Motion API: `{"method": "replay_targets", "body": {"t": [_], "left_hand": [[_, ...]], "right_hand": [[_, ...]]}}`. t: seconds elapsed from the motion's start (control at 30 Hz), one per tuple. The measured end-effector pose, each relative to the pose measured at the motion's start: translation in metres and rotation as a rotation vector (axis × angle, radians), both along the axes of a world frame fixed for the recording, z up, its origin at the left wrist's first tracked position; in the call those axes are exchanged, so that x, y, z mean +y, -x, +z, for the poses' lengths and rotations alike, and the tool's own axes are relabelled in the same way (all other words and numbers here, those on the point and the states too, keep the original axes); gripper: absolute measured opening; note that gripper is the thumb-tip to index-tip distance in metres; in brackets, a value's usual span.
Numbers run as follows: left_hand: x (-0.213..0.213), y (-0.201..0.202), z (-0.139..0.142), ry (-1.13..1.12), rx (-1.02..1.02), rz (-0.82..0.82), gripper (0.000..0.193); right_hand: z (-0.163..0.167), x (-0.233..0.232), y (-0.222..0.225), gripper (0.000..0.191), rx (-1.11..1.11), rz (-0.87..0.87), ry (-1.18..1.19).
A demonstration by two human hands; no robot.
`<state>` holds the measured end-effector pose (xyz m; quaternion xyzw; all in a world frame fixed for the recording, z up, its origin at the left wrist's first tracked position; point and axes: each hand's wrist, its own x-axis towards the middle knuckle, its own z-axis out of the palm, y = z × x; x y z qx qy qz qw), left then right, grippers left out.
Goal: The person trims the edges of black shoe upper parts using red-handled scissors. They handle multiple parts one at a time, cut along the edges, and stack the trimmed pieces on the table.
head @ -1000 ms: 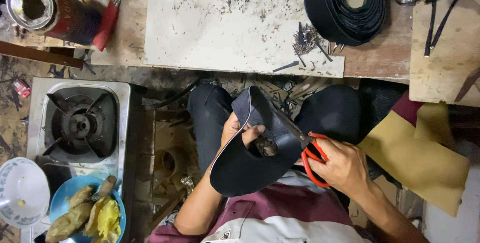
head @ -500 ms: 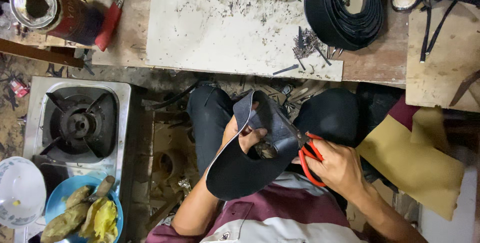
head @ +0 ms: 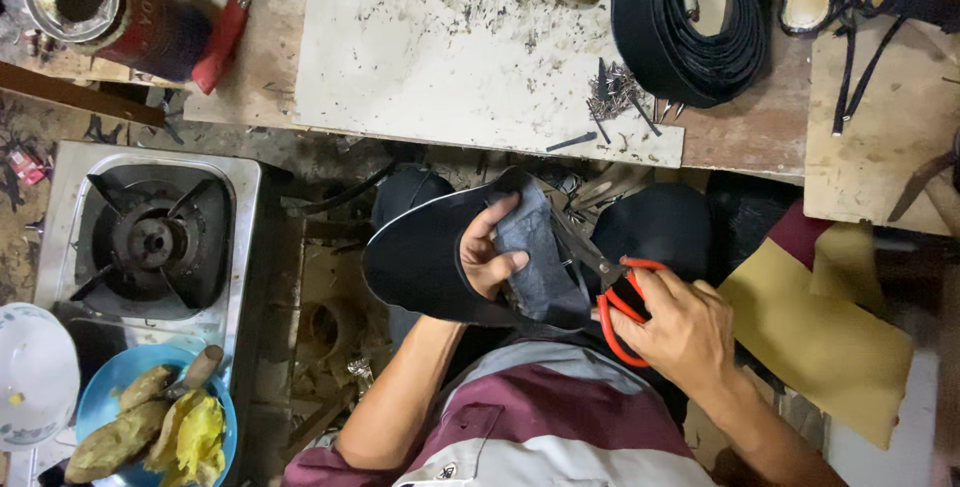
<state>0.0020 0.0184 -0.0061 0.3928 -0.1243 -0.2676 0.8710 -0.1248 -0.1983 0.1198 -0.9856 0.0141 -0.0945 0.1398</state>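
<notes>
The left hand (head: 487, 259) is closed on a dark shoe sole (head: 420, 265) with a grey lining piece (head: 540, 267), thumb pressed across the lining, holding it over the lap. The right hand (head: 672, 332) is curled through the red handles of the scissors (head: 600, 282), whose blades lie along the lining's right edge. The table (head: 740, 142) edge runs just above the sole, a pile of nails (head: 615, 97) and a coil of black strap (head: 690, 22) sitting near it. A gas stove (head: 150, 242) stands well apart on the left; yellow sheet material (head: 810, 337) lies close by the right hand.
</notes>
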Motion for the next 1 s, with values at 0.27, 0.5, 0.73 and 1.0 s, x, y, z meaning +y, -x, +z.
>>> {"method": "replay_targets", "body": {"t": [0.27, 0.5, 0.73, 1.0], "left_hand": [[0.010, -0.004, 0.013, -0.096, 0.093, -0.110, 0.081], [0.020, -0.014, 0.026, -0.402, -0.083, -0.170, 0.090], [0.028, -0.015, 0.033, -0.274, 0.040, -0.258, 0.091], [0.033, -0.021, 0.030, -0.198, -0.015, -0.309, 0.089]], "right_hand": [[0.010, -0.006, -0.004, 0.058, -0.022, 0.016, 0.067], [0.013, -0.017, -0.007, 0.063, -0.008, 0.053, 0.077], [0.012, -0.035, -0.004, 0.057, -0.021, 0.202, 0.022], [0.002, -0.045, 0.000, 0.060, 0.027, 0.175, 0.022]]}}
